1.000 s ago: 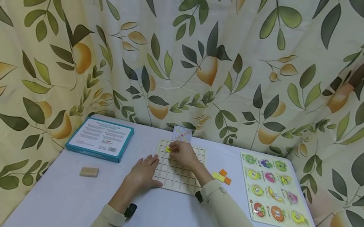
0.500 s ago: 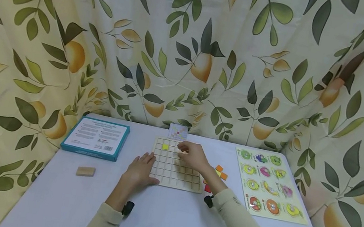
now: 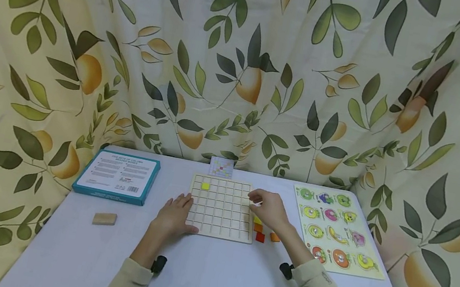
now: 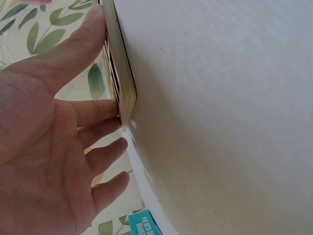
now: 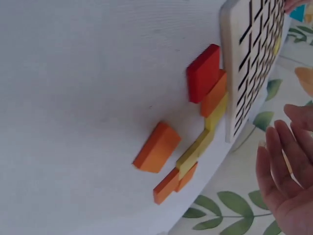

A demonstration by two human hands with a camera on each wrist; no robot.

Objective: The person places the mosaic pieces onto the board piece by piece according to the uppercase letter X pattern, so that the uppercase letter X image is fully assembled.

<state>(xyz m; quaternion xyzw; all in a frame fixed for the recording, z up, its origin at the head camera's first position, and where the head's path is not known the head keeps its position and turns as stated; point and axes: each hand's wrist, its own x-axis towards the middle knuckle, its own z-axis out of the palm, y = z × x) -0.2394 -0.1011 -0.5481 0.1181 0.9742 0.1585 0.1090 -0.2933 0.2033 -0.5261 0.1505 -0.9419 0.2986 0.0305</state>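
On a table [image 3: 212, 277] covered in white cloth, a pale square board [image 3: 221, 218] marked with a grid lies flat in front of a person in long beige sleeves. One yellow tile [image 3: 205, 186] sits in a square near the board's far left corner. The person's left hand [image 3: 174, 215] rests against the board's left side, fingers straight and slightly spread, thumb at the near edge. The right hand [image 3: 271, 210] is at the board's right edge, fingers loosely bent with nothing visible in them; whether they touch the board cannot be told. Just beside that edge lie loose tiles [image 5: 204, 73], red, orange and yellow, several touching in a line, with one orange tile [image 5: 157, 147] slightly apart. Beyond the board stands a small patterned card [image 3: 221, 168]. To the left are a teal-edged box [image 3: 117, 175] and a wooden block [image 3: 104, 219]; to the right, a sheet of fruit pictures [image 3: 327, 227]. Behind hangs a curtain [image 3: 291, 47] printed with leaves and orange fruit.
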